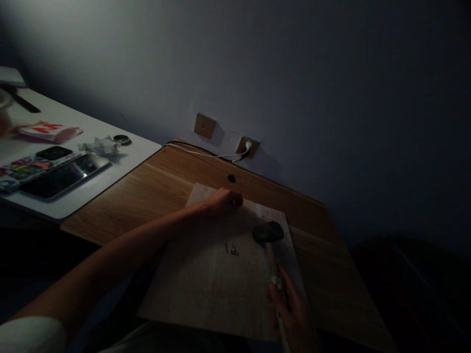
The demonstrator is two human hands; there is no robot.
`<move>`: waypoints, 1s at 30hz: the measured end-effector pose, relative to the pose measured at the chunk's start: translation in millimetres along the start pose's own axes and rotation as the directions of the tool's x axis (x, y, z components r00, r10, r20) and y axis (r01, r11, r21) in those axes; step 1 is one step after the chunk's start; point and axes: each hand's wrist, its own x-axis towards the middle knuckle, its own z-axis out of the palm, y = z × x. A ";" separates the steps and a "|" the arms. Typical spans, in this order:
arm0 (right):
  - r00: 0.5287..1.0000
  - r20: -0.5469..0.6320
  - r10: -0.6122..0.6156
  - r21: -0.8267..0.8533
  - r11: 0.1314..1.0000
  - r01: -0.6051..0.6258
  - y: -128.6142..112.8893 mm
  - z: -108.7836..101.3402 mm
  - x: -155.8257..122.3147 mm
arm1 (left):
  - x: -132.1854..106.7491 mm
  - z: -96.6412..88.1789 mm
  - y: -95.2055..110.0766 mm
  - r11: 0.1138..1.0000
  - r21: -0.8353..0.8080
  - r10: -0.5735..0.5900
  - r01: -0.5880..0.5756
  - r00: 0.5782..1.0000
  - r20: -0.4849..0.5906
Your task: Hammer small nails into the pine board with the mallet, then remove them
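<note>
My right hand (294,314) is wrapped round the pale handle of a mallet (268,232), whose dark, blocky head is over the right part of a wooden board (206,289). Toward the board's far edge, my left hand (223,200) is closed, thumb and fingers curled together; anything between its fingertips is too small and dark to make out. Several small metal pieces that look like nails (232,249) lie loose mid-board, between the left hand and me. The light is dim.
The board rests on a wooden desk (140,189). On a white table (143,147) at left lie a phone (66,176), crumpled plastic (101,145), a dark ring-shaped item (122,139) and a red-and-white packet (49,130). Cables (198,151) run along the wall to a socket (248,146).
</note>
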 end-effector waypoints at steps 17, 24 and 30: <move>0.999 0.029 -0.039 -0.022 0.999 0.039 8.0 -1.1 2.2 | -11.9 6.3 -10.5 0.984 0.116 0.132 -0.132 0.991 0.008; 0.994 0.049 -0.095 -0.018 0.995 0.096 -10.0 7.8 11.1 | -11.0 4.5 -7.3 0.984 0.122 0.127 -0.129 0.992 0.022; 0.962 0.176 -0.208 -0.063 0.973 0.222 -43.5 24.4 35.0 | -12.0 6.2 -6.6 0.998 0.057 0.040 -0.042 0.999 0.024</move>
